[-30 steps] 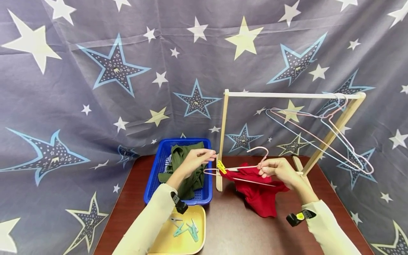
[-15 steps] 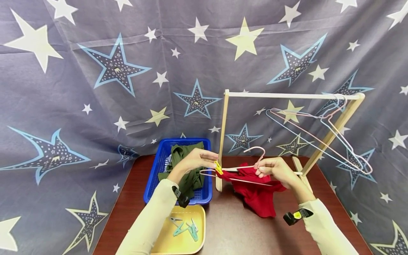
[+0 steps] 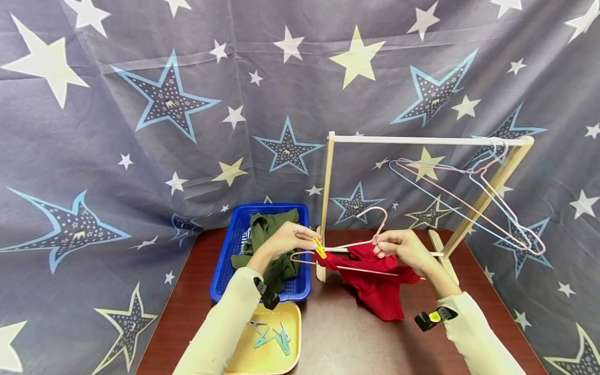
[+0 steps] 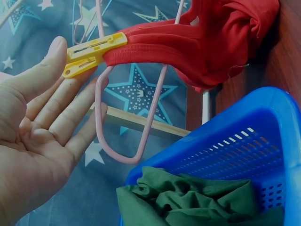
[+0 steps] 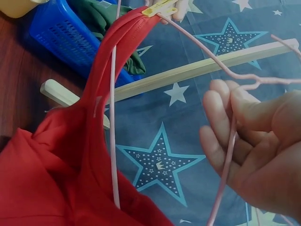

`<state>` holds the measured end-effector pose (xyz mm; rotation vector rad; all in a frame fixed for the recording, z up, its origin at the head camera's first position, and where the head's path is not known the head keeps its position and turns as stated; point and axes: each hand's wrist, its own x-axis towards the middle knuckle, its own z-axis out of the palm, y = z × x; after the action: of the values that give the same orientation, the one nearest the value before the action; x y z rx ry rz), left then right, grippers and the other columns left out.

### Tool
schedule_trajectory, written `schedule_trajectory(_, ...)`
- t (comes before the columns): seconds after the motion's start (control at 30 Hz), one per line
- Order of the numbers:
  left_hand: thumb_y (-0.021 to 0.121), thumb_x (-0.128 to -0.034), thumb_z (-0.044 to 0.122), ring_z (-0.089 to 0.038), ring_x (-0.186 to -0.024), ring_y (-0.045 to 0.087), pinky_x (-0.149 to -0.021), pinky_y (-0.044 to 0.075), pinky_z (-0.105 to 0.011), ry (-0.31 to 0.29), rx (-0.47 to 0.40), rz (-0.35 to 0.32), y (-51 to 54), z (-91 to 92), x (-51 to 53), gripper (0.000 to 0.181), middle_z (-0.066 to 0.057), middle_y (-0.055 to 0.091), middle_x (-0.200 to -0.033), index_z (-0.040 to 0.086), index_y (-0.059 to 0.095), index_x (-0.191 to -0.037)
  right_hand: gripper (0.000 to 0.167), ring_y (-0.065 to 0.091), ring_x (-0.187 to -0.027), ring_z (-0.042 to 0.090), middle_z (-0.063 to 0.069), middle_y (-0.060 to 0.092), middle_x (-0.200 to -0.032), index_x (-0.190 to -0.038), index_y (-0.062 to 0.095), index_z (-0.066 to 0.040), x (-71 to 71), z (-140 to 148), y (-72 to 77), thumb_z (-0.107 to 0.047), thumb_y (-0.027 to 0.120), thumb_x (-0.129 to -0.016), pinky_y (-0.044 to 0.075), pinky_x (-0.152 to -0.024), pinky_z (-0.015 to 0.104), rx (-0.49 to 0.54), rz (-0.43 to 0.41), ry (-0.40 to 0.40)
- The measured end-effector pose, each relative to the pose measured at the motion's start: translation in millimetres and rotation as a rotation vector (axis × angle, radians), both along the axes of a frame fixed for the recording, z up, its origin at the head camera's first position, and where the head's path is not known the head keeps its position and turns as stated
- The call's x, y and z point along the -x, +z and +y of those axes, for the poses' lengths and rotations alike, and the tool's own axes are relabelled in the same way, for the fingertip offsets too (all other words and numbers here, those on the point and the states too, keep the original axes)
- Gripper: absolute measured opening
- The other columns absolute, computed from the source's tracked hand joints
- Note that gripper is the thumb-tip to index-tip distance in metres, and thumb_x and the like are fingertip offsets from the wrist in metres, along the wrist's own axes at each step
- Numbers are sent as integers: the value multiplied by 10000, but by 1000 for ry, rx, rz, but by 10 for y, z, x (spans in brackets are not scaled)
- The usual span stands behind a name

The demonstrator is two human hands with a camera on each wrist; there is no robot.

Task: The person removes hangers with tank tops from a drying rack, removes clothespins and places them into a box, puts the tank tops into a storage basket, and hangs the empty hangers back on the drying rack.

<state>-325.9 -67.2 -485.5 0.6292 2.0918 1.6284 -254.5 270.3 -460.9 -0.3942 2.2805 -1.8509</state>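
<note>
A yellow clothespin (image 4: 91, 52) clamps a strap of the red garment (image 3: 375, 284) onto one end of a pink wire hanger (image 5: 207, 51). At the clothespin's tail, my left hand (image 3: 287, 240) pinches with thumb and forefinger, the other fingers spread out behind the hanger, as the left wrist view shows. My right hand (image 3: 398, 247) grips the hanger just below its hook, between thumb and fingers. The garment hangs down from the hanger in loose folds towards the table, its far side partly hidden by the right hand.
Behind the hanger stands a wooden rack (image 3: 428, 140) with several wire hangers (image 3: 487, 208) on its right end. To the left sits a blue basket (image 3: 220, 260) with dark green clothing (image 3: 274, 224). A yellow tray (image 3: 248, 359) nearer me holds several clothespins (image 3: 283, 341).
My left hand has come from just off the clothespin to pinching its tail. The hanger and red garment have shifted slightly left with my right hand.
</note>
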Motion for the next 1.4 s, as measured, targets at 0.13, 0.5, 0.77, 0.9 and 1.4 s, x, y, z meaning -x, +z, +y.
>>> schedule_trajectory(0.13, 770, -877, 19, -84, -865, 743, -963, 574, -513, 12, -18, -26, 11, 1, -17, 356, -186, 764, -1106, -99, 690, -1204, 236, 704, -759, 28, 174, 758, -918, -1121, 602, 262, 1, -31, 23, 102, 607, -947, 618, -700, 214, -51, 62, -29)
schedule_trajectory(0.5, 780, -864, 58, -82, -815, 725, -909, 615, -389, 96, 83, -141, 21, 2, -33, 322, -124, 782, -1065, -49, 733, -1164, 157, 672, -728, -18, 347, 717, -955, -1024, 681, 194, -1, -120, 2, 83, 663, -914, 594, -676, 183, -186, 130, -81)
schedule_trajectory(0.77, 781, -866, 60, -108, -836, 737, -863, 626, -334, 126, 91, -165, 0, -6, -62, 255, -136, 779, -1080, -3, 770, -1113, 161, 685, -727, 42, 334, 723, -938, -1037, 692, 177, -13, -134, -43, 75, 666, -916, 586, -670, 185, -187, 95, -93)
schedule_trajectory(0.9, 778, -860, 44, -111, -832, 738, -876, 624, -352, 143, 83, -169, -6, -5, -72, 250, -138, 780, -1072, -5, 772, -1106, 164, 698, -735, 79, 334, 722, -923, -1036, 682, 192, -25, -146, -56, 87, 661, -912, 587, -663, 189, -195, 86, -93)
schedule_trajectory(1.4, 767, -866, 39, -103, -790, 732, -852, 630, -353, 178, 67, -147, -65, 21, -53, 231, -125, 789, -972, -30, 769, -1086, 175, 675, -718, 5, 348, 717, -944, -1050, 674, 200, -37, -151, -63, 85, 655, -920, 598, -667, 192, -179, 72, -95)
